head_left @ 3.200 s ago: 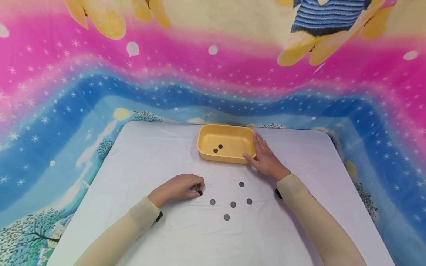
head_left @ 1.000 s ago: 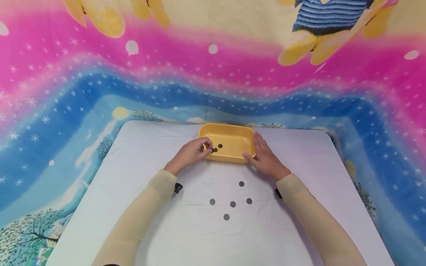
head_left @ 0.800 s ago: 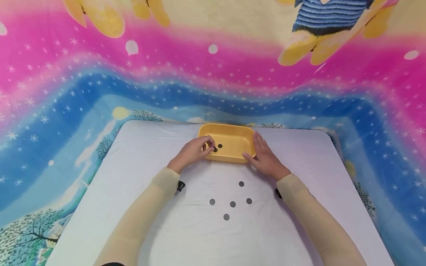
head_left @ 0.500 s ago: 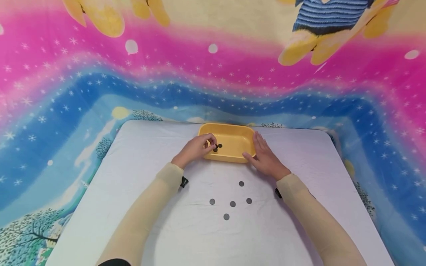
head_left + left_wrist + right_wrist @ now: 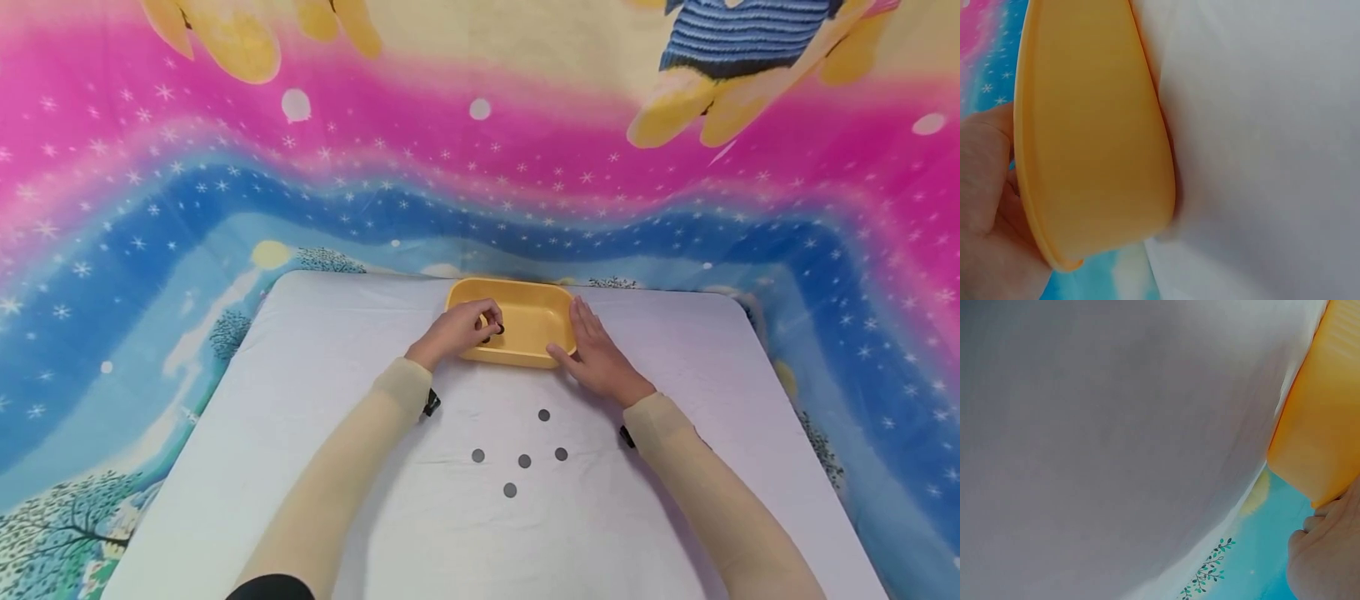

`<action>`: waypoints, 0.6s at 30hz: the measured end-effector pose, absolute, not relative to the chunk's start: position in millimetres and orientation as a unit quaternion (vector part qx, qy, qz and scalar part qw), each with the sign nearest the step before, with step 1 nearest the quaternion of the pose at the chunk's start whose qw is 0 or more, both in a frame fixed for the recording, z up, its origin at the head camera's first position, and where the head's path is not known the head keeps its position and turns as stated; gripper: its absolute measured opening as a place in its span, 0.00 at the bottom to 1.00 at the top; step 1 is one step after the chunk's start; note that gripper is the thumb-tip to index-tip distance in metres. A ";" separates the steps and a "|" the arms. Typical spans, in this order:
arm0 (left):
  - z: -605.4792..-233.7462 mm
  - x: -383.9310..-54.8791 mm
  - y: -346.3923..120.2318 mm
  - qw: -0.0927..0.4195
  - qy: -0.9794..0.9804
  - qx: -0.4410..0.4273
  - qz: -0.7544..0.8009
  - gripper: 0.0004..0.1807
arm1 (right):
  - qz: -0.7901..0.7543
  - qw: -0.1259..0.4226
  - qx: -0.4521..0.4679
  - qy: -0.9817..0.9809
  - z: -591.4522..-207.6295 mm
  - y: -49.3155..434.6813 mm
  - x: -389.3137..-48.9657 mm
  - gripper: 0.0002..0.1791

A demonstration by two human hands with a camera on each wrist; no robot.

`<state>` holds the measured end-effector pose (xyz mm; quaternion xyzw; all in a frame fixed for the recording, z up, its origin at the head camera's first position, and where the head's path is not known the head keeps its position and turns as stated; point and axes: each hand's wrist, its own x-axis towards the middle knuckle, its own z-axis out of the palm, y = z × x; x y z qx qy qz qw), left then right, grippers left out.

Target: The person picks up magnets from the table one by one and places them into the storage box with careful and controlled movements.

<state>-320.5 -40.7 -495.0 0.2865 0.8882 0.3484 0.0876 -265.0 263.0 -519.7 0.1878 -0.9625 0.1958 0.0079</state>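
Observation:
A yellow rectangular box [image 5: 517,360] stands at the back edge of the white-covered table. Reaching over its left end, my left hand [image 5: 459,327] pinches a small dark round disc [image 5: 500,329] between thumb and fingertips, inside the box. Another dark disc [image 5: 486,339] shows just under the thumb; the hand hides part of the box floor. My right hand [image 5: 600,354] rests against the box's right end, fingers straight along the wall and thumb at the near rim. In the left wrist view the box wall [image 5: 1097,137] hides the fingertips.
Several flat grey discs lie loose on the table in front of the box, among them a middle disc [image 5: 524,461] and a nearest disc [image 5: 510,490]. A printed cloth [image 5: 480,167] hangs behind and beside the table.
My left hand has carried a disc from the table left of the loose ones into the box, then moved a little rightward inside it. The right hand has stayed at the box's right end.

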 end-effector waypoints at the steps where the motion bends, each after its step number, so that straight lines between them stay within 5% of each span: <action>1: -495.2 -321.3 -38.9 0.089 0.888 0.287 0.348 0.04 | 0.195 0.008 0.186 -0.963 -520.0 262.9 -265.1 0.55; 18: -498.3 -327.8 -23.0 0.101 0.903 0.286 0.304 0.03 | 0.197 0.014 0.185 -0.963 -520.4 263.0 -261.3 0.55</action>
